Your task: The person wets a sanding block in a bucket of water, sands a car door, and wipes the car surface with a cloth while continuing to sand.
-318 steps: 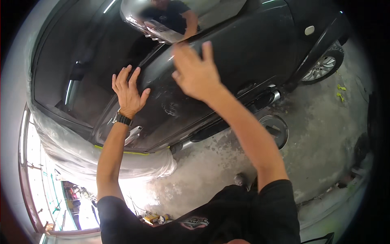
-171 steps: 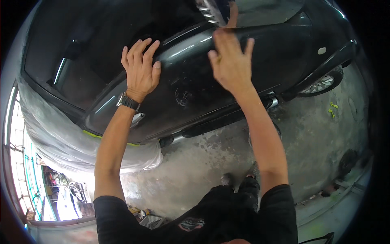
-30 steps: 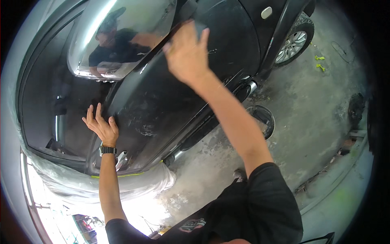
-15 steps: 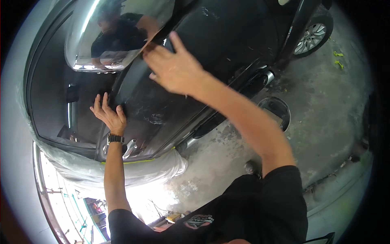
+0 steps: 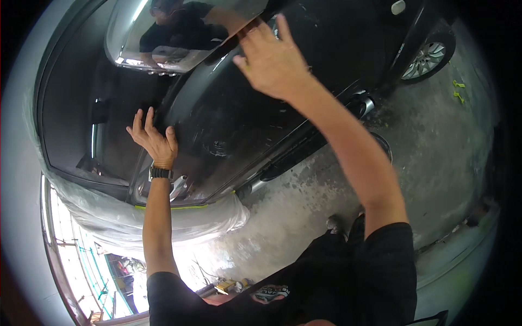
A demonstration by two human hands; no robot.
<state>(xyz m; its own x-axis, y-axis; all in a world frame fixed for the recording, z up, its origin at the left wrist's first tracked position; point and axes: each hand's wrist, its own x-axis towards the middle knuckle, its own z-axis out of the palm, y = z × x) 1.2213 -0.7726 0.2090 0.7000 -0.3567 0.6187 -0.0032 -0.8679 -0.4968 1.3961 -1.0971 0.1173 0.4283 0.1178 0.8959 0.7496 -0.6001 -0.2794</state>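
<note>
My left hand, a dark watch at its wrist, rests on the window sill edge of a black car door, fingers spread and holding nothing. The fingers of my right hand are stretched out over the dark door panel, just below and beside the shiny side mirror. Its fingertips are slightly blurred, and whatever lies under the palm is hidden. Pale smudges show on the panel between my hands. A chrome door handle sits by my left wrist.
Clear plastic sheeting edged with green tape covers the car at the lower left. A running board juts out below the door. A round dark bucket stands on the concrete floor, partly behind my right forearm. A wheel is at upper right.
My right hand has swept right and farther away along the door, past the mirror's lower edge. My left hand stays at the window edge. The whole view has shifted slightly.
</note>
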